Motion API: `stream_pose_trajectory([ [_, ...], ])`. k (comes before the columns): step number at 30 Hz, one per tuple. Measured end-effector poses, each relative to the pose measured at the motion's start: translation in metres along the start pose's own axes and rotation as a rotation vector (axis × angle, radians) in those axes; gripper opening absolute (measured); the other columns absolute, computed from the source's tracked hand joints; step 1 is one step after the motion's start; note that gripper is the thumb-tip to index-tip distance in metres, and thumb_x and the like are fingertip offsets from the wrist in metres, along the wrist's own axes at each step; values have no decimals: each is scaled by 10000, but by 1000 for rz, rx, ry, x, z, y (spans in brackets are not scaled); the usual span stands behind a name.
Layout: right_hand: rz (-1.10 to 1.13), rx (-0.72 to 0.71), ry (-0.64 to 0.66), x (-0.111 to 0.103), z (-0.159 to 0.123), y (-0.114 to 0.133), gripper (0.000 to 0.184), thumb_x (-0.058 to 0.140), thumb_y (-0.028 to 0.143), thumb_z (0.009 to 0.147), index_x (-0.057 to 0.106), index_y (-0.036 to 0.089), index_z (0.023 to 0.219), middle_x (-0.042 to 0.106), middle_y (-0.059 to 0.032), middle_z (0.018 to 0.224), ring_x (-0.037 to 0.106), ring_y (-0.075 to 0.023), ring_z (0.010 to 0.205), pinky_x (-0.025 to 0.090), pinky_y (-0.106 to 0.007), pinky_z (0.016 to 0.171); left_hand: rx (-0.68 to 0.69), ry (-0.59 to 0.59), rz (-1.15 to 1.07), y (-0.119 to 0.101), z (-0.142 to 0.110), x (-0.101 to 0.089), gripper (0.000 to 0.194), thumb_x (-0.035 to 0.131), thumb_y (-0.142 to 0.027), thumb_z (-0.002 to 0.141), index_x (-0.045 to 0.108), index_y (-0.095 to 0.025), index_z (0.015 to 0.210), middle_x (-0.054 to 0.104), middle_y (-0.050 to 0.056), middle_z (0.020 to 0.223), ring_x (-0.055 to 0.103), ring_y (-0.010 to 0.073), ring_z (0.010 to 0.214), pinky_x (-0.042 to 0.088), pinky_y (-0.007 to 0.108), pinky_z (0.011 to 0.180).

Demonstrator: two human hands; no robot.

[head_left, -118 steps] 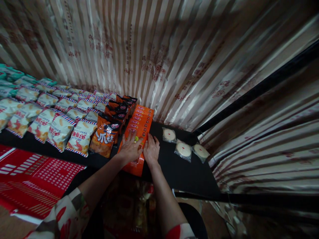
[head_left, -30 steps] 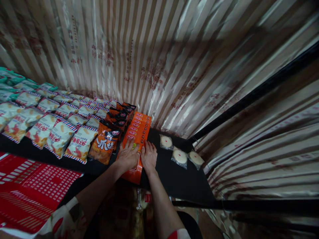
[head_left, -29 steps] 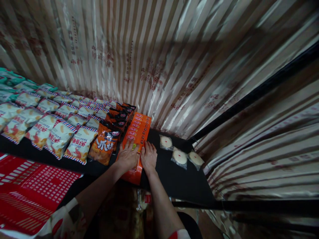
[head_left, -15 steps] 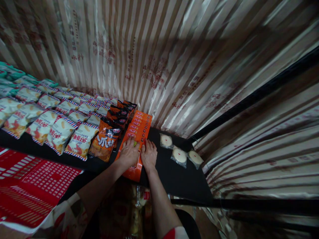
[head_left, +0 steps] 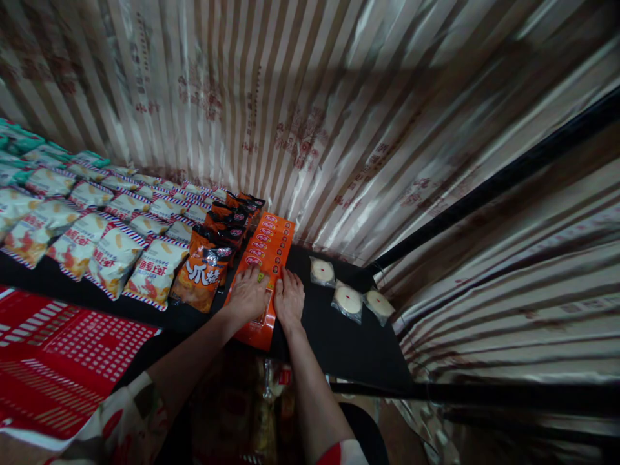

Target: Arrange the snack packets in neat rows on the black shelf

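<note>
Several flat orange packets (head_left: 262, 248) lie overlapped in a row on the black shelf (head_left: 334, 349), running from its front edge back to the curtain. My left hand (head_left: 249, 297) rests palm down on the front packets, its fingers stretched forward. Along the right edge of the row lies my right hand (head_left: 289, 298), fingers extended and touching the packets' side. Left of the row stand brown-orange snack bags (head_left: 202, 274), one behind another.
White snack bags (head_left: 155, 271) fill the shelf further left. Three round white items in clear wrap (head_left: 347, 300) lie to the right. A red basket (head_left: 72, 361) sits low at the left. A striped curtain (head_left: 300, 116) hangs behind, and a black pole (head_left: 484, 184) slants at right.
Both hands keep almost the same place on the orange packets. The view has shifted very slightly; nothing has been picked up or let go.
</note>
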State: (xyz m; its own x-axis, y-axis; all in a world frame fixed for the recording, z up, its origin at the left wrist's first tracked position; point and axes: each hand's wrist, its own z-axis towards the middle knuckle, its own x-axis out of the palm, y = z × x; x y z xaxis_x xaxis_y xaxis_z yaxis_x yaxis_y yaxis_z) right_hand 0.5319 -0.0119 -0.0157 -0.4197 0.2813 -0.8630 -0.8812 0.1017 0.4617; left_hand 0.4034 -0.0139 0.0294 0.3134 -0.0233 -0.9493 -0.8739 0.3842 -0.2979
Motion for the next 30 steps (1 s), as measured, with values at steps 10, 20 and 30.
stream_pose_trajectory([
  [10,89,1,-57,5,1,-9,476,282,296,908,490,115,1297,516,-102,1313,376,-218,1250,286,-372,1046,6,-50,-7,0,-1,8,413,447,-267,860,513,-120,1241,422,197,1366,360,326,1283,291,472,1035],
  [20,72,-9,-51,5,1,-8,464,298,267,897,502,111,1284,515,-112,1313,372,-225,1256,285,-386,1050,41,-88,-13,-1,-2,6,388,472,-232,847,542,-93,1203,425,188,1377,354,310,1293,274,462,1069],
  [30,123,-37,-151,2,-9,-11,439,338,222,852,556,79,1205,554,-148,1249,417,-229,1211,328,-409,1024,127,-176,-31,-13,-20,14,315,431,-217,872,593,-129,1127,485,151,1337,364,290,1290,317,477,1047],
])
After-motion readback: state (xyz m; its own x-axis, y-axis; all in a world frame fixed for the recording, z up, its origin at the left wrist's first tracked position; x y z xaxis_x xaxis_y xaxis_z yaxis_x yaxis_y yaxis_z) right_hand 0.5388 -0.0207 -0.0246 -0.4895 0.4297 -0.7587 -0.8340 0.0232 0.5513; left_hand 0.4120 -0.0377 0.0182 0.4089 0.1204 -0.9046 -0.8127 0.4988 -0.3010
